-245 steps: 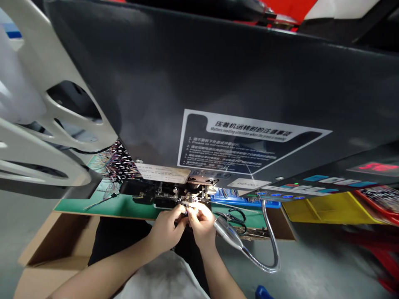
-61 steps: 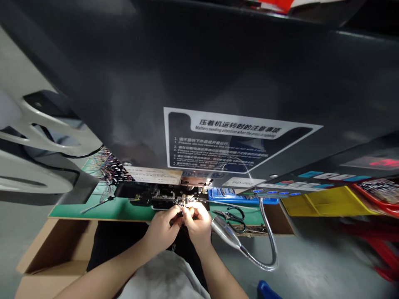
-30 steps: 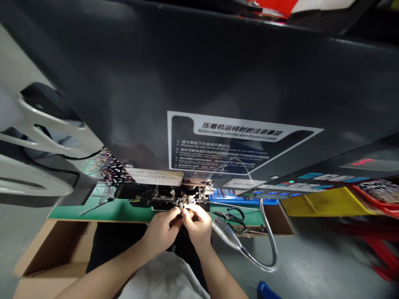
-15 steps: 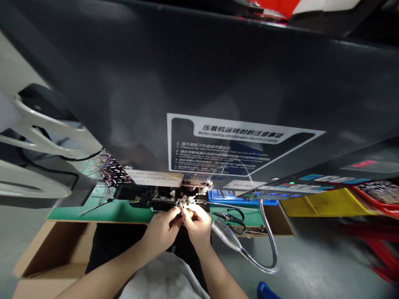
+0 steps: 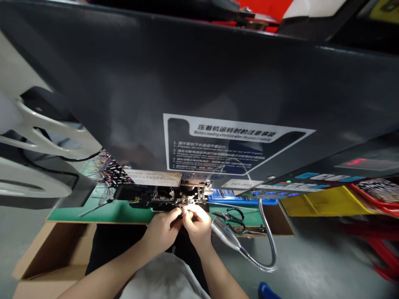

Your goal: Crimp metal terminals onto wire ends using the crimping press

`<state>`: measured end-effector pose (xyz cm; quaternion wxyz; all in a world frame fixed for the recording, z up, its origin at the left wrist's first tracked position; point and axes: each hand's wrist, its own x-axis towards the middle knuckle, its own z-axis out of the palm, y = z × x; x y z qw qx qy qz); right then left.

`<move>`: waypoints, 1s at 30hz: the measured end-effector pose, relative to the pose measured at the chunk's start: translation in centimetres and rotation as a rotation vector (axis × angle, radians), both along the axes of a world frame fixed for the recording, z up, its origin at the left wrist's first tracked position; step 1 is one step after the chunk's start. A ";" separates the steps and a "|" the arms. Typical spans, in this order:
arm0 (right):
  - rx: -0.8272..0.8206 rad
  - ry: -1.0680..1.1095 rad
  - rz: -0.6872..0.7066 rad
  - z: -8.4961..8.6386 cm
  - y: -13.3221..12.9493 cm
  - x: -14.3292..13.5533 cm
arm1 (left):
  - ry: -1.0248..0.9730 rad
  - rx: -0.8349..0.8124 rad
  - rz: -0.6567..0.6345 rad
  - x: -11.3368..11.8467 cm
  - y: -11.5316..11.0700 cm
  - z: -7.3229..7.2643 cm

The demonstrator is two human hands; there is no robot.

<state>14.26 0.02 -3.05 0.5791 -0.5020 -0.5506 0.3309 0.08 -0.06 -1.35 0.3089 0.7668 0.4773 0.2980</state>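
Note:
My left hand and my right hand meet at the front of a crimping press, just below its tooling. The fingers of both hands are pinched close together under a bright light. Whatever they pinch is too small to make out and mostly hidden by the fingertips. The metal tooling stands right beyond the fingertips. A gooseneck lamp points at this spot from the right of my right hand.
Black-handled snips lie on the green mat to the right. Behind them is a blue tray with wires. A bundle of wires lies at left. An open cardboard box stands lower left, a yellow bin at right.
Both hands stay almost in place, fingertips still together at the tooling. The view of the press has shifted slightly.

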 end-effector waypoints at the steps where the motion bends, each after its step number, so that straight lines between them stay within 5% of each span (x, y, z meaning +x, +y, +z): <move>1: 0.000 0.003 0.003 0.0 0.0 0.0 | -0.002 0.000 -0.002 0.0 0.0 0.0; 30: -0.095 0.022 0.080 0.5 0.2 0.2 | 0.048 -0.004 0.014 -0.3 0.2 0.4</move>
